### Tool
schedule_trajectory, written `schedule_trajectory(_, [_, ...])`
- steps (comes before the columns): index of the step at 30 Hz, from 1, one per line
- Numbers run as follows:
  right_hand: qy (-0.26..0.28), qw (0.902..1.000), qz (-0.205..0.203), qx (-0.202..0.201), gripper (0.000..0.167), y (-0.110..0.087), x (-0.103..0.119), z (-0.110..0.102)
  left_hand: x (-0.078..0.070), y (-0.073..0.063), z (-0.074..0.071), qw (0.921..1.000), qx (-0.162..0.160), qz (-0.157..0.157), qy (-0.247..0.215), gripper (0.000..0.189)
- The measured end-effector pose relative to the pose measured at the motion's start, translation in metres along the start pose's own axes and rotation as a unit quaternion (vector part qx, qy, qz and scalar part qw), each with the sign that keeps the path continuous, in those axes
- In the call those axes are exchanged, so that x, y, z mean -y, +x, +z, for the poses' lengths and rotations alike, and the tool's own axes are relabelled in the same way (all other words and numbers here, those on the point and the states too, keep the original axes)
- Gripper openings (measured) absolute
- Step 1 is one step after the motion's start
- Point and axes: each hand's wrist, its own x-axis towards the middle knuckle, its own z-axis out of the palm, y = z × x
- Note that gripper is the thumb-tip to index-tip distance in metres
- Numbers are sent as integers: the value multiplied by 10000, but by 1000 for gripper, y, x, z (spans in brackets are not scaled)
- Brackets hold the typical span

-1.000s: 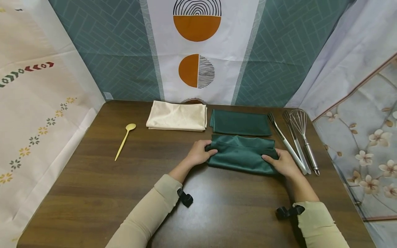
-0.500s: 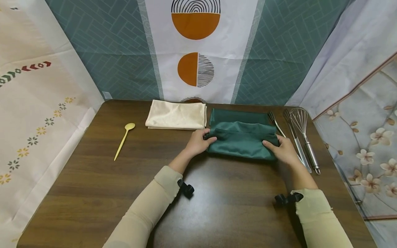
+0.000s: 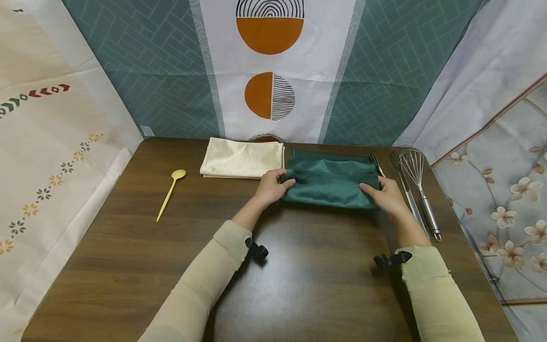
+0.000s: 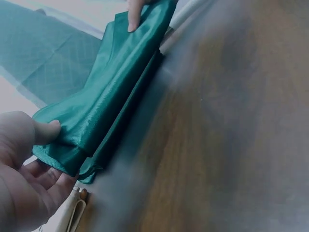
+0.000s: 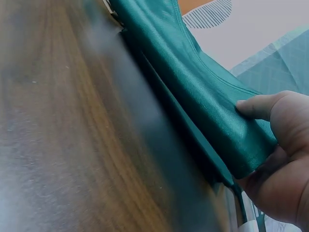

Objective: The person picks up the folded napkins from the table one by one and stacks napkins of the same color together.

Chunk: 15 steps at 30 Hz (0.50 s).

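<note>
A folded dark green satin cloth (image 3: 329, 187) is held at its two ends, raised over a second folded green cloth (image 3: 326, 154) that lies near the table's back edge. My left hand (image 3: 271, 185) pinches the left end, thumb on top and fingers underneath. At the other end my right hand (image 3: 388, 194) grips it the same way. In the left wrist view the held cloth (image 4: 106, 92) sags a little in the middle. The right wrist view shows the lower cloth (image 5: 183, 121) just beneath the held one, which covers most of it.
A folded cream cloth (image 3: 243, 159) lies left of the green ones. On the right are a whisk (image 3: 420, 190) and long metal utensils (image 3: 412, 204), partly behind my right hand. A yellow spoon (image 3: 171, 192) lies at the left on the brown wooden table (image 3: 128, 266).
Both hands have carried the green cloth away from me, toward the back of the table. It now overlaps most of the second green cloth, which was in plain sight before.
</note>
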Motion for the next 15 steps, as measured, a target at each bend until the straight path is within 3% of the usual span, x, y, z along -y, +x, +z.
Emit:
schedule_trajectory(5, [-22, 9999, 7, -113, 48, 9, -2, -1, -3, 10, 1, 9997, -70, -3, 213, 29])
schedule_trajectory(15, [-110, 9992, 129, -369, 49, 26, -6, -6, -4, 30, 7, 9994, -266, -59, 192, 29])
